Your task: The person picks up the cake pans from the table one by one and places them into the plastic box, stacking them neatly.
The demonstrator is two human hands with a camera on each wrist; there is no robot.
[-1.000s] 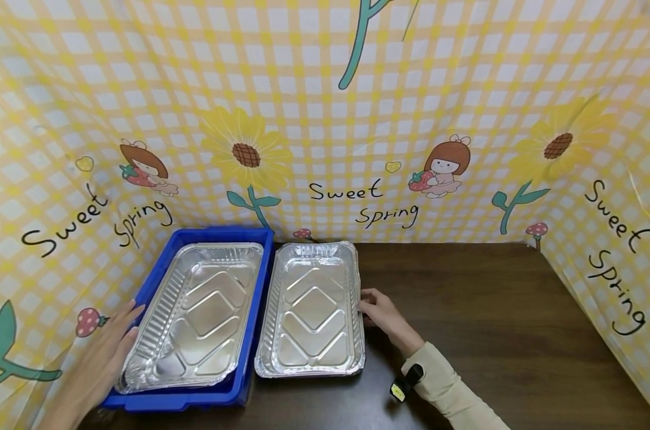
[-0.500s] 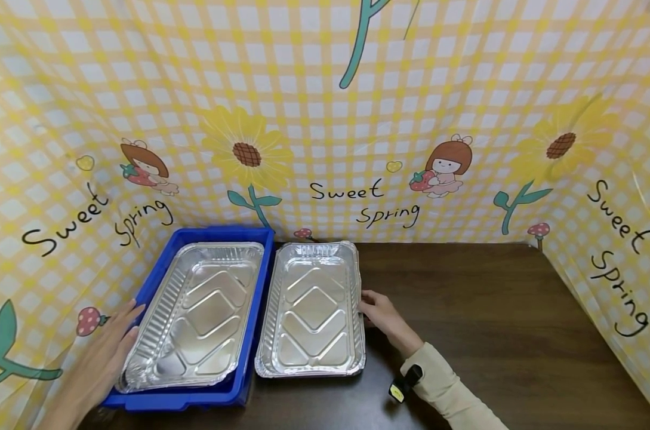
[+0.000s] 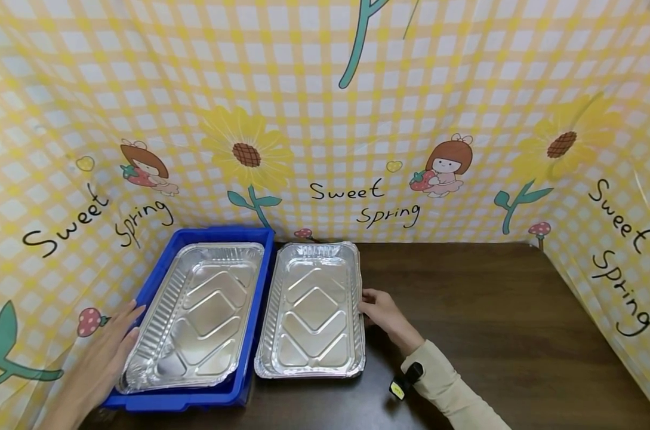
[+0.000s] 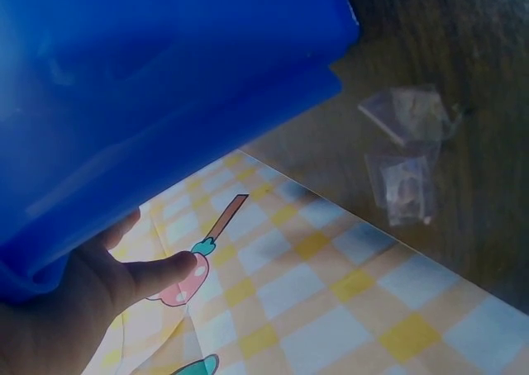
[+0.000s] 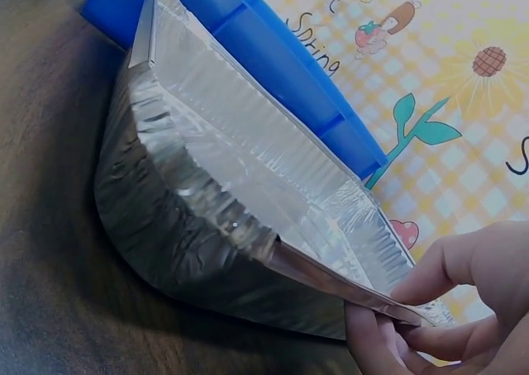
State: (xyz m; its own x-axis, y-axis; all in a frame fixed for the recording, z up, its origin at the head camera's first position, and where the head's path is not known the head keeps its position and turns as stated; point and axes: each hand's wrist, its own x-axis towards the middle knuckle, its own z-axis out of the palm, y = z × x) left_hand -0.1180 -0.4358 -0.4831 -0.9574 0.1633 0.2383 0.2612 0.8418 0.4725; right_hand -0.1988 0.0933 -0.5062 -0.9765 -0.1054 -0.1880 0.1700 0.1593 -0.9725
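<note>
A blue plastic bin (image 3: 155,399) stands at the left in the head view, with a rectangular foil pan (image 3: 206,316) sitting inside it, slightly askew. My left hand (image 3: 101,358) lies along the bin's left rim, fingers fairly straight; the left wrist view shows it against the blue outer wall (image 4: 149,102). A second foil pan (image 3: 316,310) rests on the table just right of the bin. At the middle of its right edge, my right hand (image 3: 384,313) pinches the rim between thumb and fingers, as the right wrist view (image 5: 446,309) shows. Both pans hold nothing.
The dark wooden table (image 3: 464,322) extends to the right. Yellow checked cloth (image 3: 325,119) walls it in at the back and sides. Small clear plastic packets (image 4: 405,189) lie on the table beyond the bin in the left wrist view.
</note>
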